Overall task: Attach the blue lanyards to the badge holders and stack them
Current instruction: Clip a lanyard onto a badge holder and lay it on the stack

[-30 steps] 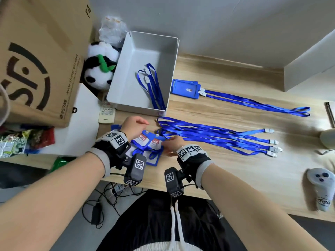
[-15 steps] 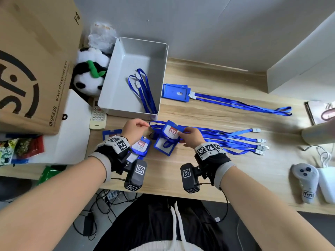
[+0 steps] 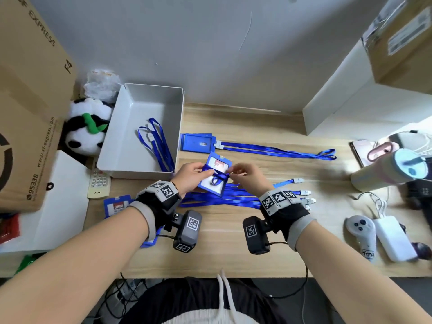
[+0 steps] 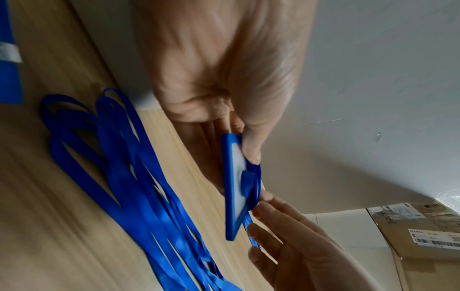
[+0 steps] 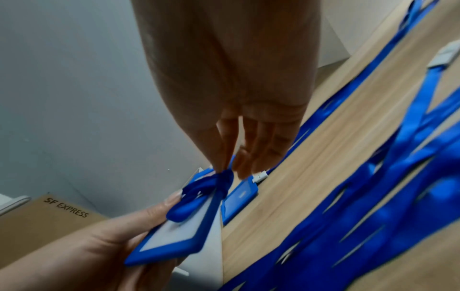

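The job is looking early on. One badge holder with its lanyard (image 3: 268, 150) clipped on is lying finished at the far middle of the desk (image 3: 233, 242), and it may be two stacked. A bunch of loose lanyards (image 3: 233, 197) is waiting near the person, one more is sitting in the grey tray (image 3: 131, 136), and bare holders (image 3: 117, 205) are lying at the near left.

The left hand (image 3: 190, 176) is gripping a badge holder (image 3: 214, 175) by its left edge, raised above the desk between both hands. The right hand (image 3: 249, 176) is pinching the small blue strap (image 3: 218, 177) wrapped across the holder's face, at its right edge. No lanyard is on this holder yet, so clipping and stacking appear left to do.
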